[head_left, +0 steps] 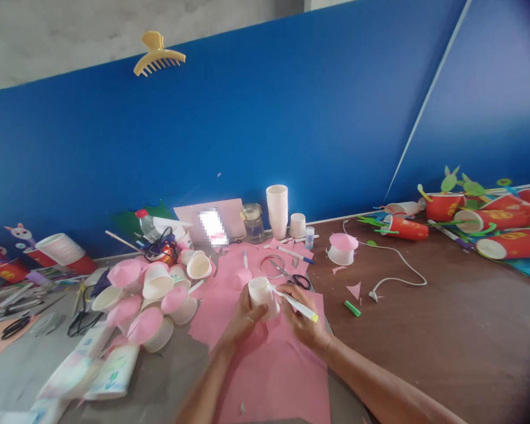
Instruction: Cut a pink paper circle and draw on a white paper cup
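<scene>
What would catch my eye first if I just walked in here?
Probably the broad blue panel across the back, with a yellow hair clip on its top edge, left of centre. Below, over pink sheets, the left hand holds a white cup and the right hand a white pen. Red cups lie at right.

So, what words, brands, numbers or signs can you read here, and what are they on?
Nothing is readable.
Red paper cups, right: yellow marks, too blurred.
White packets, lower left: blue-green marks, too blurred.
Bright screen: pixelated, unreadable.
Pen in the right hand: no lettering I can make out.
White cup in the left hand: no print visible.
</scene>
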The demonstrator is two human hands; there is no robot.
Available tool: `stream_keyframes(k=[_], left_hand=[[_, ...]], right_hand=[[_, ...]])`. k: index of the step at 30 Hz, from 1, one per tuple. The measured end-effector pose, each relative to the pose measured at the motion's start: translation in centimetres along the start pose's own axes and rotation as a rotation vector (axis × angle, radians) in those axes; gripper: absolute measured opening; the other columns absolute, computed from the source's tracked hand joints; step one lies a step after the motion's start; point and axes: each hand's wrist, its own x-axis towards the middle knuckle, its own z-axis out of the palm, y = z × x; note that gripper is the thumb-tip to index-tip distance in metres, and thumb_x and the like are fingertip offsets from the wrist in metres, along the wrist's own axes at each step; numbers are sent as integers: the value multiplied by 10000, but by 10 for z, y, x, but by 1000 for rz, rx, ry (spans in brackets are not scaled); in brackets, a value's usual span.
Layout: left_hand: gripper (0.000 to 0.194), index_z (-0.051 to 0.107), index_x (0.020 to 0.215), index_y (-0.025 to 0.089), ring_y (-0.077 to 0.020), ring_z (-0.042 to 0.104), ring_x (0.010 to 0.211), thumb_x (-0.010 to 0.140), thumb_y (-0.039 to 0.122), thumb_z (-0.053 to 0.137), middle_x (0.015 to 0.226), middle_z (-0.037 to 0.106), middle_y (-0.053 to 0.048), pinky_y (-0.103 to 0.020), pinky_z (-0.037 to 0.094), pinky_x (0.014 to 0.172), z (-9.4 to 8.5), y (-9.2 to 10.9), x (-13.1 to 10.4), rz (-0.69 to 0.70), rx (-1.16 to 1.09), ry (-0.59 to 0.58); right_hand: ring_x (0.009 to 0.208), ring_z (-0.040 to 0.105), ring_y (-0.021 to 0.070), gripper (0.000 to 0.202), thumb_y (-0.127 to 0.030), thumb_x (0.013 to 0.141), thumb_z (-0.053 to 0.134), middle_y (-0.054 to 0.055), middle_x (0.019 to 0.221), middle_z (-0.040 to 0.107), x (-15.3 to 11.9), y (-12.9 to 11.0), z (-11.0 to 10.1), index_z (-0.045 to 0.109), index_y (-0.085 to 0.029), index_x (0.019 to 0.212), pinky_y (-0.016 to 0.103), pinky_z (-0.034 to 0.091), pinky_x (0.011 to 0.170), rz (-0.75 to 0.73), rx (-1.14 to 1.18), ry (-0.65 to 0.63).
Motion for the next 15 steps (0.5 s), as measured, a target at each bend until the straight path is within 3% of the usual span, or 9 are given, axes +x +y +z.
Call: stream_keyframes(k=[15], left_hand=[[358,525,1079,204,-228,541,1003,734,237,614,1042,590,-49,-345,436,852,1,-1,1,-28,-25,24]], right_hand=[[622,579,166,112,-224,880,462,29,710,627,0,-5,-7,572,-208,865,281,454,569,20,-44,-64]])
